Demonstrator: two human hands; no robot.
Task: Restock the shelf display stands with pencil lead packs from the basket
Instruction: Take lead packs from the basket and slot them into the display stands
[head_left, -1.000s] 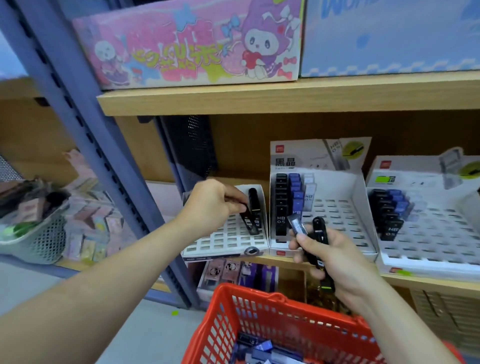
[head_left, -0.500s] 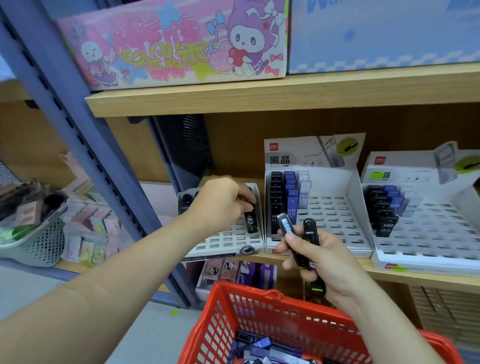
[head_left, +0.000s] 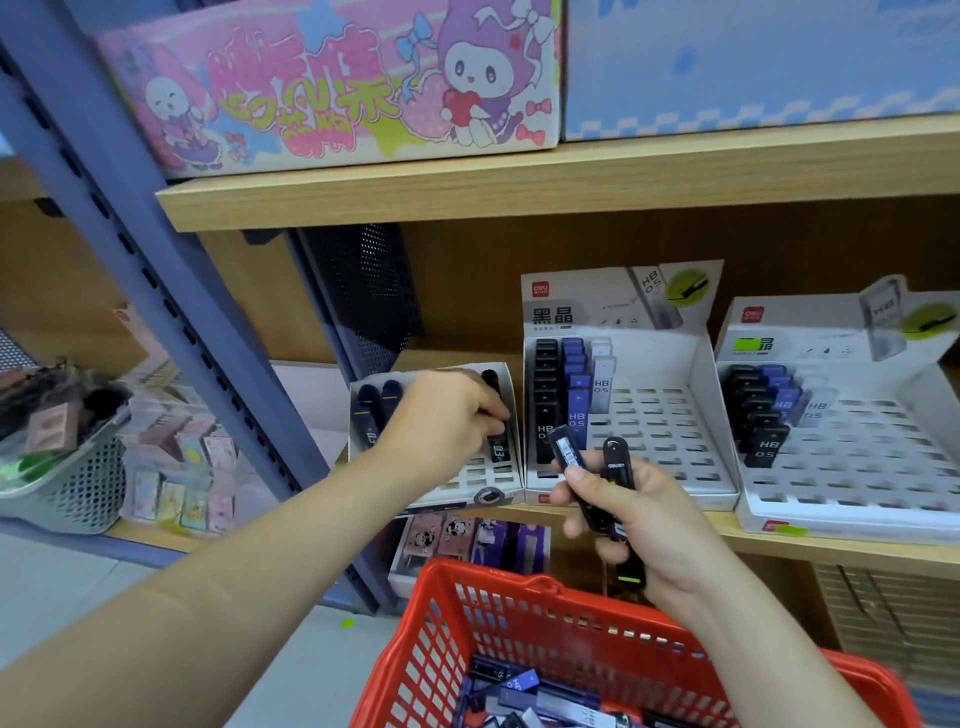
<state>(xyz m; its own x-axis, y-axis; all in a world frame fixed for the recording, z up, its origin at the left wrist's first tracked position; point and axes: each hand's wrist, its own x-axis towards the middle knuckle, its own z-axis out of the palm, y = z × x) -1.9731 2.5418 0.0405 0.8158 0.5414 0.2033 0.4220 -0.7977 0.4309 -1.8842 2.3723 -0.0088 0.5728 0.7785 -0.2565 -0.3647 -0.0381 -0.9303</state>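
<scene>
Two hands: our left hand (head_left: 447, 418) pinches a black pack (head_left: 497, 450) in the small stand (head_left: 488, 475), hiding its top; our right hand (head_left: 641, 519) grips several packs (head_left: 617, 470).

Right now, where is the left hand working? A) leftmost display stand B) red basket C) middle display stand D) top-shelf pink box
A: the left hand pinches a black pack standing in the leftmost display stand, while the right hand holds spare packs near the red basket.
</scene>
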